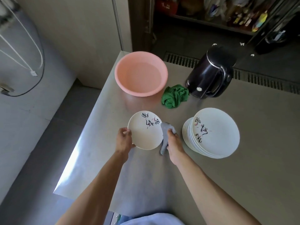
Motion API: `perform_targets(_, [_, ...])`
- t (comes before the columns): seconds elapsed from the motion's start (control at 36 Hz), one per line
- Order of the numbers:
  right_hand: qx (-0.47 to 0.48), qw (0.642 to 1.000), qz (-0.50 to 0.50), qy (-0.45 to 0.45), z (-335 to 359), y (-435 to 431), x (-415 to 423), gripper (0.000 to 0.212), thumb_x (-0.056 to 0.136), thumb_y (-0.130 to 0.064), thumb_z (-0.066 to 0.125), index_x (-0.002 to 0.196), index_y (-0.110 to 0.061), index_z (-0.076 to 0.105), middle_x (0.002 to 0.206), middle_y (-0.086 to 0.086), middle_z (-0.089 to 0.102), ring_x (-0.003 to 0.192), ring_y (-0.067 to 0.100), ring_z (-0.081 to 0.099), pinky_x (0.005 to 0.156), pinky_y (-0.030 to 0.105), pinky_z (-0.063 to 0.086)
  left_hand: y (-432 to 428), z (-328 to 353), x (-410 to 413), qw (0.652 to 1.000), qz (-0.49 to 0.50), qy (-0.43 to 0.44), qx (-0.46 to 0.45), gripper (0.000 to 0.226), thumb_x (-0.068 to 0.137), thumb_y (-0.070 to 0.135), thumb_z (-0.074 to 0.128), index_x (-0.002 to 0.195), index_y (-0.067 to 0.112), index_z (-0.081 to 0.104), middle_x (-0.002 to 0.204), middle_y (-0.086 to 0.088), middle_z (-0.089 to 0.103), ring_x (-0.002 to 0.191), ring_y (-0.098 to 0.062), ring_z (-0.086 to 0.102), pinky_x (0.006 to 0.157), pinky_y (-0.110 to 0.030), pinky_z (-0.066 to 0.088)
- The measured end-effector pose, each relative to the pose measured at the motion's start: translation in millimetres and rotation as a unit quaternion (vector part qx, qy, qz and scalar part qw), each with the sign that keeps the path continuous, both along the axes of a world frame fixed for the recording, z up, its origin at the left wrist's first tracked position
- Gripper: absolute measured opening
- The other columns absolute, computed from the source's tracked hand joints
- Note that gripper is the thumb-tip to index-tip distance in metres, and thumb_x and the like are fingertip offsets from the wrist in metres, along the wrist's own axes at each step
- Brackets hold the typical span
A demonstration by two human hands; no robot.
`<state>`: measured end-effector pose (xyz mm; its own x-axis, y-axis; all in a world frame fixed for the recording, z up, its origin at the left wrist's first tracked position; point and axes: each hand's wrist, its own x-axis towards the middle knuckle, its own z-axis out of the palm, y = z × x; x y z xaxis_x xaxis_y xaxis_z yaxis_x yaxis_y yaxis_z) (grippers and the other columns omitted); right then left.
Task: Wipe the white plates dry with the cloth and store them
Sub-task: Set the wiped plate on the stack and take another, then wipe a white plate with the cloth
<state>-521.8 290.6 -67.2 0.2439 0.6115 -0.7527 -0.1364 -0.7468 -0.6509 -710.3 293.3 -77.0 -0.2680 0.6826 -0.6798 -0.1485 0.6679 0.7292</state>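
Now the left hand (124, 138) grips a white plate (144, 132) at its left rim, thumb on the upper face and fingers curled beneath. The plate sits over the near-middle part of the steel table (243, 176), face up, with black brush lettering and small pinkish marks on its far right portion. Whether its underside rests on the table or is lifted clear of it cannot be told.

The right hand (174, 140) is closed around a grey cloth (165, 135), bunching it against the plate's right rim. One end of the cloth pokes up past the knuckles and the other hangs down toward the table just near of the plate.

Just right of that hand, apart from the held plate, stands a stack of plates (214, 133). They are white as well, and the top one shows the same kind of black lettering on its left side.

Farther off, a pink basin (141, 73) sits near the table's far left corner. Right of it lies a crumpled green cloth (175, 96), touching or almost touching a black kettle (209, 73) that stands at the far edge. Beyond the table a floor grate (259, 78) runs along, with dark shelves (227, 17) of bottles behind it.
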Motion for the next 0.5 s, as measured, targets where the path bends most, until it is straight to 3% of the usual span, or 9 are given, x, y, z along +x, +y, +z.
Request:
perform_targets(0.08, [0.028,0.999,-0.013,0.007,3.4,-12.2,5.5,0.025,0.1,-0.038,0.044,0.111,-0.025,0.061,0.114,0.006,0.069,0.109,0.027,0.065,0.104,0.048,0.048,-11.5,1.0,5.0,1.0,0.013,-0.009,0.013,0.015,0.107,0.024,0.044,0.118,0.013,0.046,0.11,-0.008,0.057,0.099,-0.027,0.064,0.058,-0.032,0.061])
perform_targets(0.14, [0.042,0.999,-0.016,0.0,7.2,-24.7,10.7,0.028,0.102,-0.042,0.044,0.122,-0.028,0.055,0.12,-0.002,0.064,0.114,0.02,0.06,0.105,0.041,0.045,-22.4,1.8,8.5,0.999,0.022,-0.009,0.03,0.018,0.109,0.024,0.041,0.124,0.015,0.046,0.113,-0.009,0.058,0.102,-0.028,0.065,0.054,-0.027,0.06])
perform_targets(0.25, [0.097,0.994,0.033,-0.046,17.6,-58.7,27.5,0.023,0.103,-0.047,0.043,0.11,-0.03,0.055,0.118,-0.01,0.061,0.108,0.004,0.057,0.092,0.023,0.038,-49.8,5.7,18.2,0.998,0.028,-0.018,0.052,0.027,0.111,0.024,0.038,0.132,0.026,0.054,0.118,0.002,0.064,0.102,-0.015,0.065,0.054,-0.026,0.059])
perform_targets(0.28, [0.103,0.992,0.05,-0.054,19.9,-67.8,31.6,0.029,0.103,-0.048,0.043,0.106,-0.024,0.058,0.115,-0.004,0.065,0.102,0.004,0.06,0.09,0.025,0.043,-57.0,7.4,21.5,0.998,0.028,-0.021,0.054,0.027,0.111,0.025,0.038,0.131,0.028,0.056,0.117,0.005,0.065,0.101,-0.014,0.066,0.054,-0.027,0.059])
perform_targets(0.33, [0.113,0.989,0.063,-0.079,24.5,-84.5,40.1,0.044,0.103,-0.047,0.043,0.106,-0.007,0.061,0.105,0.018,0.066,0.097,0.019,0.064,0.093,0.042,0.05,-72.3,9.6,29.1,0.998,0.021,-0.025,0.058,0.026,0.111,0.027,0.04,0.126,0.033,0.06,0.114,0.008,0.068,0.1,-0.014,0.068,0.055,-0.029,0.059])
perform_targets(0.39, [0.135,0.98,0.08,-0.118,26.9,-100.9,49.6,0.058,0.099,-0.054,0.04,0.092,0.0,0.059,0.084,0.018,0.064,0.08,0.026,0.062,0.08,0.044,0.05,-89.4,11.0,39.9,0.997,0.001,-0.034,0.064,0.024,0.11,0.029,0.044,0.123,0.037,0.062,0.113,0.009,0.071,0.099,-0.013,0.071,0.058,-0.03,0.06])
perform_targets(0.42, [0.143,0.975,0.099,-0.137,26.7,-109.6,54.0,0.062,0.095,-0.06,0.038,0.085,-0.002,0.058,0.072,0.008,0.06,0.068,0.019,0.057,0.071,0.039,0.046,-98.2,11.8,46.5,0.997,-0.013,-0.039,0.068,0.023,0.11,0.031,0.045,0.123,0.038,0.063,0.113,0.009,0.072,0.099,-0.014,0.071,0.059,-0.031,0.06])
perform_targets(0.44, [0.15,0.968,0.125,-0.157,24.3,-118.3,58.3,0.062,0.092,-0.061,0.036,0.089,-0.005,0.061,0.074,-0.003,0.058,0.066,0.008,0.053,0.069,0.031,0.043,-106.7,12.3,54.0,0.996,-0.029,-0.042,0.071,0.024,0.11,0.032,0.045,0.123,0.038,0.064,0.113,0.008,0.073,0.099,-0.014,0.072,0.061,-0.032,0.06])
perform_targets(0.5, [0.162,0.953,0.174,-0.187,15.1,-134.9,66.5,0.05,0.097,-0.05,0.038,0.125,-0.015,0.061,0.107,-0.014,0.06,0.091,-0.015,0.053,0.083,0.011,0.042,-122.9,10.9,70.8,0.995,-0.065,-0.047,0.065,0.03,0.11,0.03,0.043,0.118,0.043,0.069,0.108,0.01,0.075,0.094,-0.011,0.074,0.062,-0.031,0.059])
